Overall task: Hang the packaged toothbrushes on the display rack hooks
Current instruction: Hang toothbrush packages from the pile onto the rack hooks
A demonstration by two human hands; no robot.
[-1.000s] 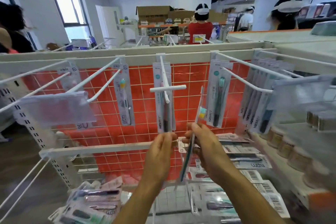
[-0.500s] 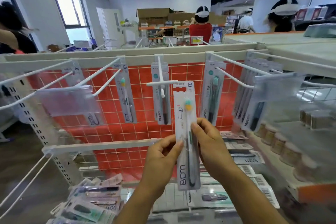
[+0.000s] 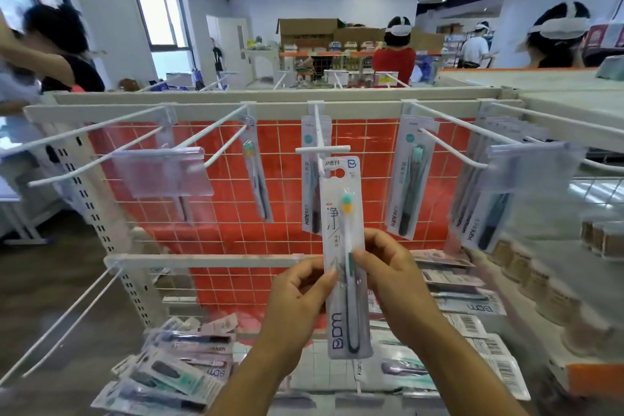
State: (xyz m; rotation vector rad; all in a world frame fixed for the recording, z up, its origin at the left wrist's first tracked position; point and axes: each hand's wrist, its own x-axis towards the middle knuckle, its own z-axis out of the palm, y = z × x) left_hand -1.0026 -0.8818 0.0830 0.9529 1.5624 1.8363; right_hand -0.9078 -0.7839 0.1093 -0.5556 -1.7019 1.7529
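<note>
Right in front of you, your left hand [image 3: 297,297] and right hand [image 3: 391,277] pinch a packaged toothbrush [image 3: 344,257] by its two side edges, holding it upright and facing you. Its hang hole at the top sits at the tip of the centre hook [image 3: 319,142], just under the hook's white crossbar; whether the hook has entered the hole you cannot tell. Below your wrists, loose toothbrush packs [image 3: 179,368] lie heaped on the lower shelf. Behind the held pack, another pack [image 3: 309,179] hangs farther back on the same hook, against the red grid panel [image 3: 223,220]. More packs hang on the hooks to either side, with a thick row [image 3: 479,193] at the right.
</note>
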